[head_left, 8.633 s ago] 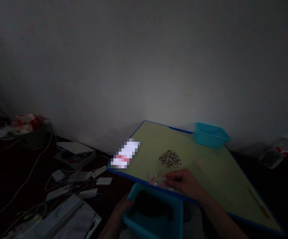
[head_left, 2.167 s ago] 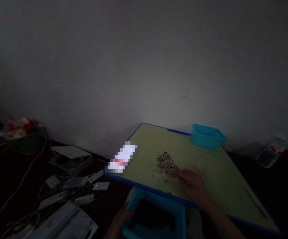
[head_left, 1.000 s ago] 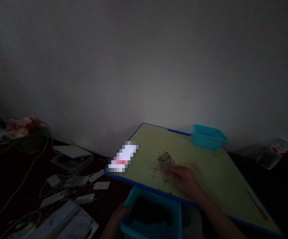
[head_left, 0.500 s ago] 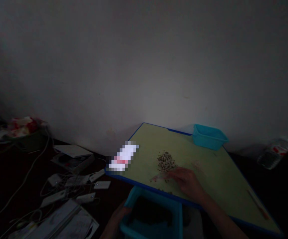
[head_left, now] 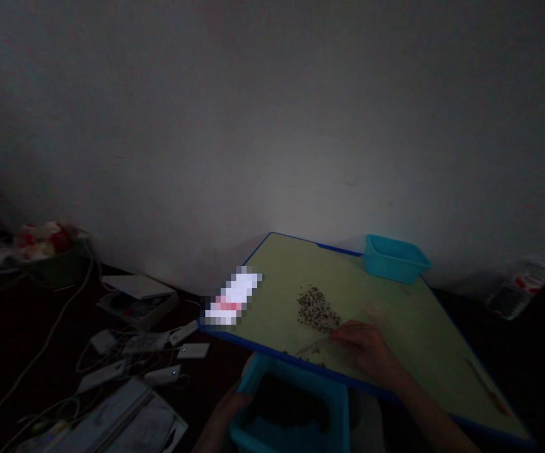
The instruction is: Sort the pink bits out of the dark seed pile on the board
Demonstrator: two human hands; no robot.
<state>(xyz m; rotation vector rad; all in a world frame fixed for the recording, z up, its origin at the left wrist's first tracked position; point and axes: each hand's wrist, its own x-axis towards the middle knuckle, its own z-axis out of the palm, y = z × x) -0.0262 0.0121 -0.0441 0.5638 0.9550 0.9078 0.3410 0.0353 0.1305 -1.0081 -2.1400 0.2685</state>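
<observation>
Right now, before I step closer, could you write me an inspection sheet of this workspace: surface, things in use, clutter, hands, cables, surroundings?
Surface: yellowish-green tabletop, blue edging; dim light.
Things in use: speckled heap of small bits; stray bits by the front edge; nearer blue basin, dark contents unclear.
Clutter: second blue basin at the back right corner; bright pixelated rectangle at left.
Hands: left hand grips the nearer basin; right hand seems to pinch a pale blurred strip.
Cables: white cable and others, left of the table.
Surroundings: grey wall behind; clear bottle at right.
</observation>
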